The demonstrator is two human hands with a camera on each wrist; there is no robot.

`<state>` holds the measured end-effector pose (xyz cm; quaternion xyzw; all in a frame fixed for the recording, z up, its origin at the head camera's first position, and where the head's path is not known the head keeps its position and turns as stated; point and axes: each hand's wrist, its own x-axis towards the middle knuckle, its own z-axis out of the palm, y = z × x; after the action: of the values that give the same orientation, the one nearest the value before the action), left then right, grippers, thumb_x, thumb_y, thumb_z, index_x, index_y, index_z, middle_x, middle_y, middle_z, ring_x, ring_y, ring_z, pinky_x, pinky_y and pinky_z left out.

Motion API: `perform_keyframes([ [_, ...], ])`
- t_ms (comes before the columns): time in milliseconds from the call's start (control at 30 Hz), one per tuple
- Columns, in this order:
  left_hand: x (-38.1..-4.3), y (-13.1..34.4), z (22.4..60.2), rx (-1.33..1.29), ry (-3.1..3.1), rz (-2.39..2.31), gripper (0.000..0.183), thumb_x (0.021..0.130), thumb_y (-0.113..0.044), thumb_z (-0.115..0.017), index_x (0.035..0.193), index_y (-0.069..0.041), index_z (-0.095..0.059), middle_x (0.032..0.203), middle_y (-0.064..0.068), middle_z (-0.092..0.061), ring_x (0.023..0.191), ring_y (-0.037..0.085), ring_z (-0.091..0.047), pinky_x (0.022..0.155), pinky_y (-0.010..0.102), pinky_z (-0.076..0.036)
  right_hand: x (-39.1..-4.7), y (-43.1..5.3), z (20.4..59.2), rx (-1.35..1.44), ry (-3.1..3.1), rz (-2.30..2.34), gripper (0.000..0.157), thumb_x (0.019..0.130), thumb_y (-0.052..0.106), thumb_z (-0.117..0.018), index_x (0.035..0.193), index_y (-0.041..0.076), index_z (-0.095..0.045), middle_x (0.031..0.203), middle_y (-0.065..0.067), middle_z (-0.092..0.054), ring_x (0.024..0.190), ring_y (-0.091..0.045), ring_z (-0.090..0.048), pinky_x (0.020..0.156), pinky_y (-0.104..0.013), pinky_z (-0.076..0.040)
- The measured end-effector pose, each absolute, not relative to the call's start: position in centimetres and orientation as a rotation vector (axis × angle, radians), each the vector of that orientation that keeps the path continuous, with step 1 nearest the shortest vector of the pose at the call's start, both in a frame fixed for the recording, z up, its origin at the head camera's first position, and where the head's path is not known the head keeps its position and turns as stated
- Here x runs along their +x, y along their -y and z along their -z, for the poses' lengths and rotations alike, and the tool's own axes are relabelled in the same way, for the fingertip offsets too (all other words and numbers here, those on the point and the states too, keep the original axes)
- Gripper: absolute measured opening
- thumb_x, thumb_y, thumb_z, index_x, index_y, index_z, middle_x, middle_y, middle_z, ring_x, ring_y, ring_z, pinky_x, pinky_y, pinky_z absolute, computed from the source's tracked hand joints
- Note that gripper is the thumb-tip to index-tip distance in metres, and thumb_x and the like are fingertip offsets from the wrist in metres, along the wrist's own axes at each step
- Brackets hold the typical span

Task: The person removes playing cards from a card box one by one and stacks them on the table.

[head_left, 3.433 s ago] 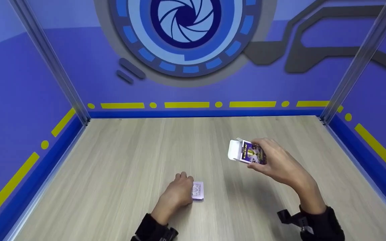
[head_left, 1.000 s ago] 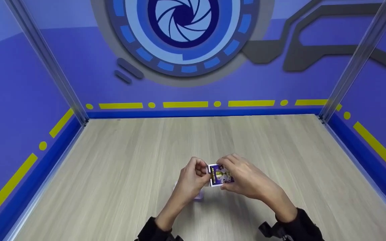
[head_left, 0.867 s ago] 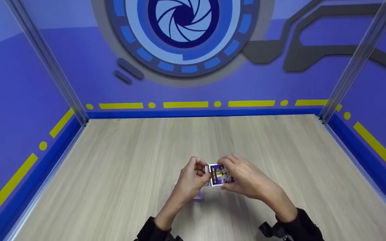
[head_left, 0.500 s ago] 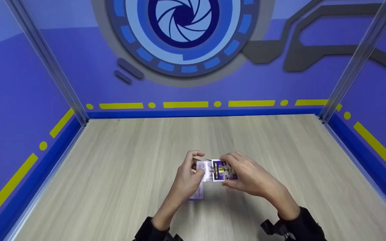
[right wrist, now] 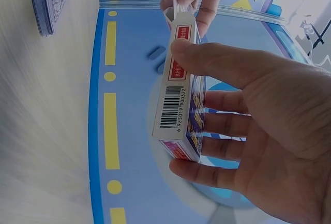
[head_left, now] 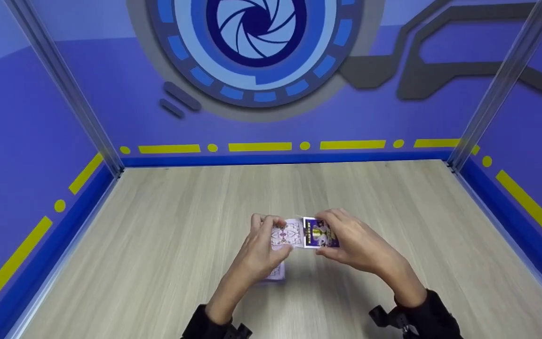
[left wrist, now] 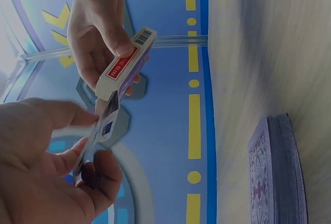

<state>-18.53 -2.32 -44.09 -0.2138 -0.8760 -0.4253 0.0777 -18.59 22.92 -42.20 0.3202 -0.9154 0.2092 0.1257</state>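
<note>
My right hand (head_left: 358,242) grips a small purple playing-card box (head_left: 318,234), its thumb on the barcode side in the right wrist view. The box's mouth faces left, toward my left hand (head_left: 257,245). That hand pinches a thin playing card (head_left: 286,234) with a red-and-white patterned back, by its top and bottom edges. The card's right end is right at the box's mouth; the left wrist view shows it edge-on, and whether it is one card or a few I cannot tell. Below, a stack of playing cards (left wrist: 261,177) lies on the table, partly hidden by my left hand in the head view.
The wooden table (head_left: 181,202) is enclosed by blue printed walls (head_left: 111,94) at the back and sides. Clear corner posts (head_left: 497,89) rise at its back corners. Both wrists wear black camera straps (head_left: 428,315).
My left hand has left the stack on the table and gone to the box. Over the last second the card has come further out of the mouth, leftward, and both hands have risen slightly in view.
</note>
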Motion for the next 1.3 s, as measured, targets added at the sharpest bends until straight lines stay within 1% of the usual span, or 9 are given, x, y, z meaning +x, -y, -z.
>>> perform_keyframes([
  [100,-18.5,2.5,44.2,-0.670,2.675,1.191,0.048,0.084,-0.016,-0.087,0.117,-0.012,-0.052,0.117,0.003,-0.041,0.096,0.018,-0.053,0.081,0.032,-0.049,-18.6,-22.8,42.2,0.944,2.668,-0.613,0.066,0.082,0.031,-0.089,0.136,0.008,-0.058,0.126,-0.005,-0.063,0.107,-0.016,-0.059,0.086,-0.037,-0.055],
  [167,-18.5,2.6,44.3,-0.695,2.689,1.143,0.052,0.083,-0.018,-0.088,0.117,-0.012,-0.049,0.117,0.004,-0.042,0.095,0.017,-0.053,0.081,0.031,-0.049,-18.5,-22.7,42.2,0.946,2.666,-0.607,0.067,0.082,0.031,-0.089,0.136,0.007,-0.058,0.127,-0.006,-0.063,0.108,-0.016,-0.059,0.087,-0.037,-0.055],
  [333,-18.6,2.8,44.4,-0.781,2.697,1.097,0.063,0.086,-0.018,-0.086,0.133,-0.011,-0.044,0.124,0.008,-0.050,0.089,0.015,-0.054,0.073,0.028,-0.049,-18.5,-22.7,42.2,0.964,2.653,-0.604,0.066,0.083,0.030,-0.089,0.136,0.007,-0.058,0.128,-0.006,-0.063,0.112,-0.017,-0.059,0.090,-0.038,-0.055],
  [433,-18.7,2.9,44.5,-0.820,2.700,1.041,0.068,0.087,-0.019,-0.085,0.141,-0.012,-0.045,0.120,0.007,-0.050,0.085,0.013,-0.052,0.069,0.025,-0.049,-18.5,-22.9,42.3,0.969,2.649,-0.598,0.066,0.083,0.030,-0.089,0.136,0.007,-0.058,0.128,-0.006,-0.063,0.113,-0.018,-0.059,0.090,-0.039,-0.055],
  [567,-18.7,2.9,44.5,-0.828,2.683,0.980,0.067,0.087,-0.019,-0.085,0.143,-0.012,-0.050,0.114,0.004,-0.046,0.086,0.012,-0.051,0.071,0.024,-0.050,-18.5,-23.0,42.2,0.968,2.646,-0.596,0.067,0.083,0.030,-0.089,0.136,0.006,-0.058,0.129,-0.007,-0.063,0.112,-0.018,-0.060,0.090,-0.039,-0.055],
  [833,-18.9,3.8,43.5,-0.752,2.559,1.067,0.064,0.079,-0.018,-0.088,0.133,-0.009,-0.056,0.130,0.007,-0.040,0.111,0.018,-0.048,0.092,0.033,-0.049,-18.8,-24.3,41.6,0.910,2.637,-0.619,0.064,0.083,0.025,-0.088,0.136,0.005,-0.057,0.126,-0.008,-0.063,0.103,-0.017,-0.059,0.082,-0.037,-0.055],
  [933,-19.2,4.4,43.1,-0.730,2.538,1.077,0.064,0.078,-0.020,-0.088,0.133,-0.008,-0.058,0.128,0.006,-0.041,0.111,0.018,-0.046,0.091,0.034,-0.047,-18.9,-25.1,41.2,0.857,2.654,-0.644,0.065,0.084,0.023,-0.087,0.137,0.003,-0.057,0.127,-0.010,-0.062,0.103,-0.018,-0.059,0.082,-0.038,-0.056],
  [1133,-19.7,5.4,42.9,-0.693,2.536,1.107,0.071,0.081,-0.016,-0.085,0.144,-0.005,-0.056,0.122,0.005,-0.043,0.105,0.018,-0.044,0.085,0.032,-0.046,-18.9,-26.6,40.8,0.745,2.694,-0.701,0.065,0.085,0.018,-0.086,0.140,0.001,-0.055,0.130,-0.015,-0.061,0.106,-0.024,-0.060,0.084,-0.042,-0.056],
  [1300,-19.9,6.0,42.8,-0.672,2.540,1.082,0.066,0.081,-0.016,-0.088,0.141,-0.008,-0.061,0.121,0.005,-0.045,0.105,0.019,-0.045,0.085,0.033,-0.046,-18.9,-27.4,40.5,0.673,2.718,-0.685,0.068,0.087,0.013,-0.082,0.145,-0.001,-0.050,0.131,-0.019,-0.060,0.105,-0.027,-0.060,0.083,-0.044,-0.054],
])
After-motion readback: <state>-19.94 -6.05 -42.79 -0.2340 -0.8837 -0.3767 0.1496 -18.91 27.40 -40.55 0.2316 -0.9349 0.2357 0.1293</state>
